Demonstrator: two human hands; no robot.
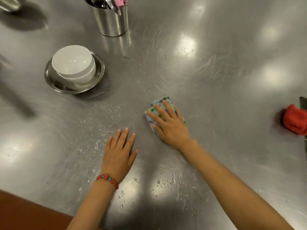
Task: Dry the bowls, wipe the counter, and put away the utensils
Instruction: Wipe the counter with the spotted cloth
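Steel, scratched and glaring with reflected light, made up the counter (216,80), and its near edge cut across the lower left corner above a strip of reddish-brown floor. Water drops (163,181) lay close to that near edge, between the two forearms, and more were scattered just left of the left hand. The left hand (118,152) lay flat on the steel, fingers straight and slightly apart, holding nothing; a red and blue beaded bracelet (108,178) circled its wrist. Just beyond and to the right, the right hand (167,123) pressed down on a folded pale cloth with coloured spots (160,103), fingers spread across its top, so much of the cloth was hidden. At the right edge sat a bunched red cloth (294,122). Farther back on the left, two white bowls (73,63) were stacked inside a shallow steel dish (56,85). Near the far edge stood a steel utensil holder (112,20) with what looked like spoons and something pink inside, cut off by the frame.
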